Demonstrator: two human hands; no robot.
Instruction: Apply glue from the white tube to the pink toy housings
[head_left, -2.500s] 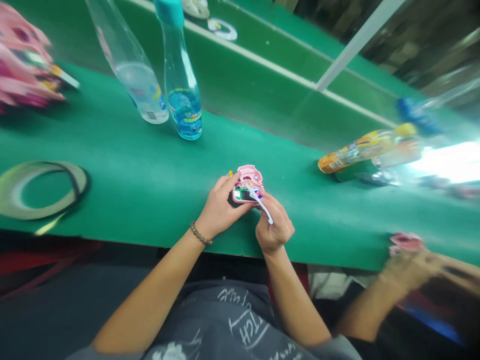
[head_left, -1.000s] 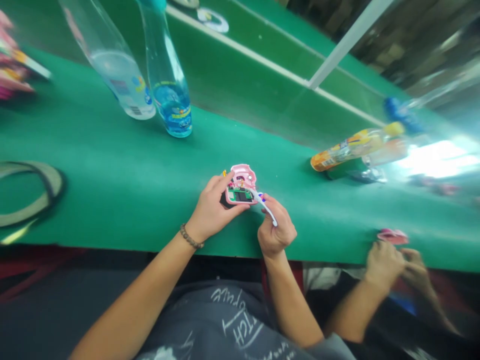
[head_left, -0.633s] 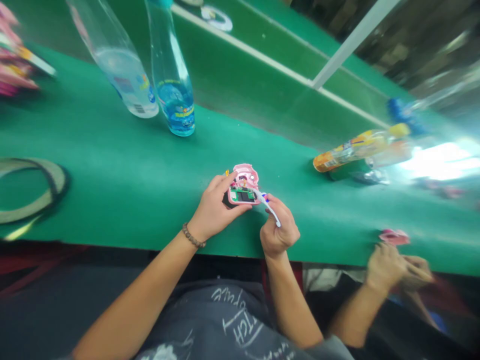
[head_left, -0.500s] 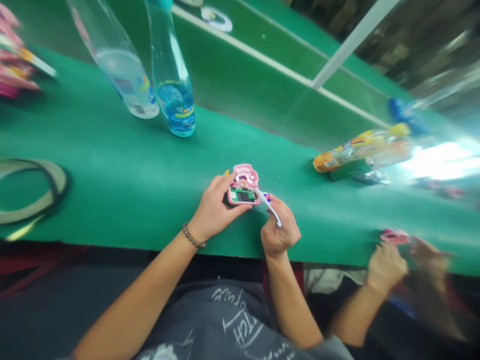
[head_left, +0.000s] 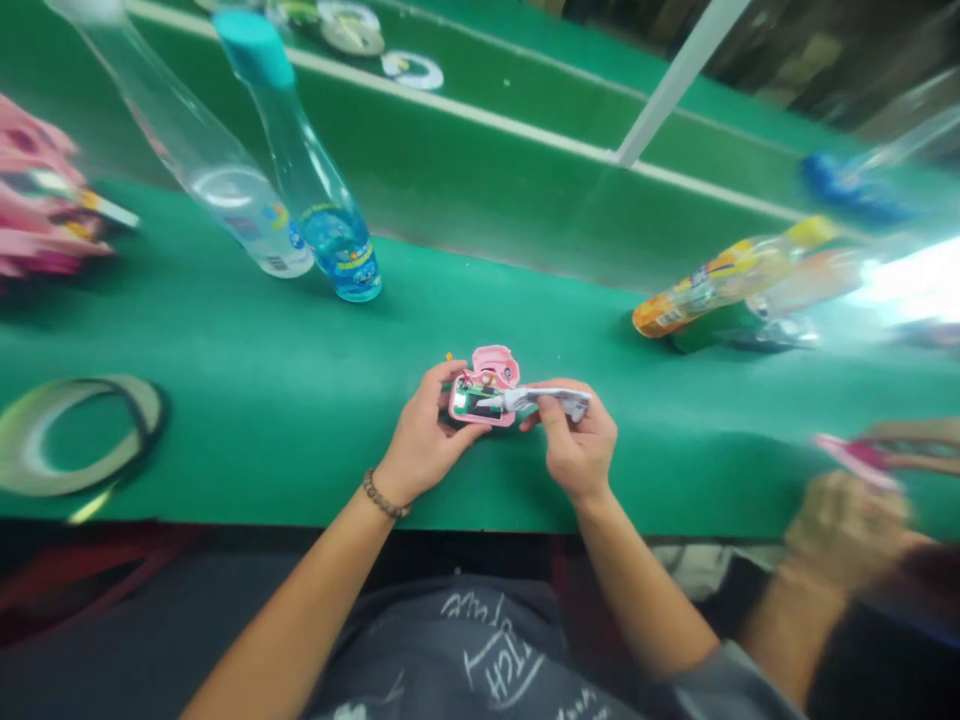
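Note:
My left hand (head_left: 424,430) is closed around the side of an opened pink plastic casing (head_left: 484,420), thumb along the near edge. A green circuit board with dark parts (head_left: 477,402) sits inside it. The pink other half of the casing (head_left: 495,362) stands folded up behind, with thin wires between the halves. In my right hand (head_left: 581,440) is a crumpled silver-white squeeze tube (head_left: 551,400), gripped between thumb and fingers. Its pale pointed nozzle reaches over the board; whether it touches cannot be made out.
Two bottles, one clear (head_left: 247,220) and one blue (head_left: 341,250), stand at back left. A tape roll (head_left: 146,420) and pink parts (head_left: 37,190) lie left. An orange-labelled bottle (head_left: 697,285) is at right. A co-worker's blurred hands (head_left: 847,520) hold a pink piece at far right.
My right hand has turned the tube from hanging down to lying nearly level, its nozzle now over the board. The co-worker's hands moved right in view. The camera view shifted slightly.

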